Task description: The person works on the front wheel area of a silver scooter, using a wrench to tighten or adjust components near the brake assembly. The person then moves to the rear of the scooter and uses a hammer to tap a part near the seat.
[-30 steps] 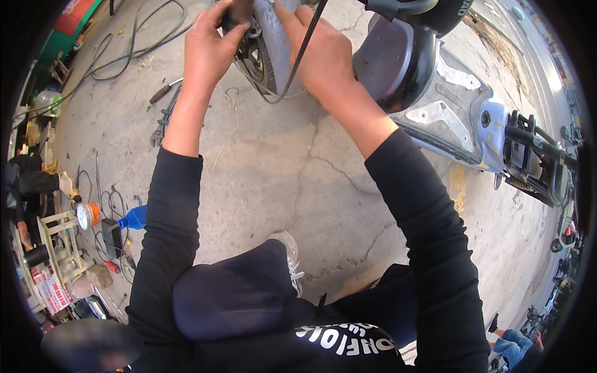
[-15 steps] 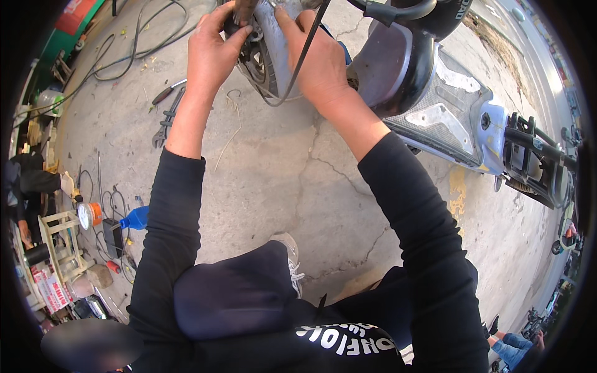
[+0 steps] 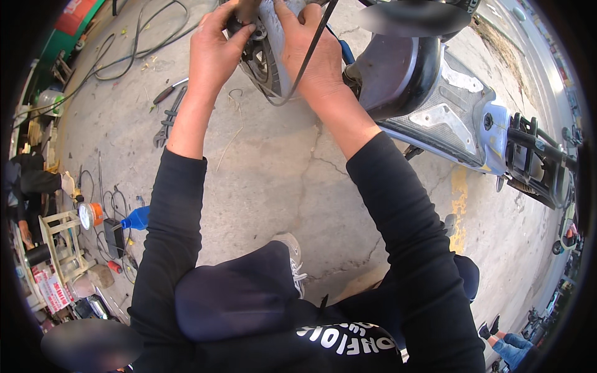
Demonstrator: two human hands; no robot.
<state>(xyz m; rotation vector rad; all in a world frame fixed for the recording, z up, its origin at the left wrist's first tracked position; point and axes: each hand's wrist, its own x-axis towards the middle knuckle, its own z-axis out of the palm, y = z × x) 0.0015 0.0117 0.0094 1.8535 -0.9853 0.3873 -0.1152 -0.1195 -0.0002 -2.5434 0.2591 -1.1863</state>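
Note:
At the top edge, a scooter's wheel [image 3: 272,73] with a dusty grey tyre stands between my hands. My left hand [image 3: 213,55] is closed, thumb and fingers pinching a small dark round part [image 3: 235,28] beside the wheel hub. My right hand [image 3: 314,62] lies across the tyre's other side with bent fingers. Its fingertips reach the top edge, and what they grip cannot be made out. A black cable [image 3: 309,56] loops down in front of the right hand and under the wheel. The scooter's grey-and-black body [image 3: 392,71] is just right of that hand.
An adjustable wrench [image 3: 163,133] and a screwdriver [image 3: 165,94] lie on the concrete left of my forearm. Further left are a blue bottle [image 3: 137,218], an orange-and-white tub [image 3: 91,215] and a cream frame [image 3: 62,242]. A hose [image 3: 134,53] coils at upper left. The scooter's footboard [image 3: 444,115] extends right.
My right hand and forearm have shifted a little to the left. My left hand stays pinched at the hub with hardly any movement.

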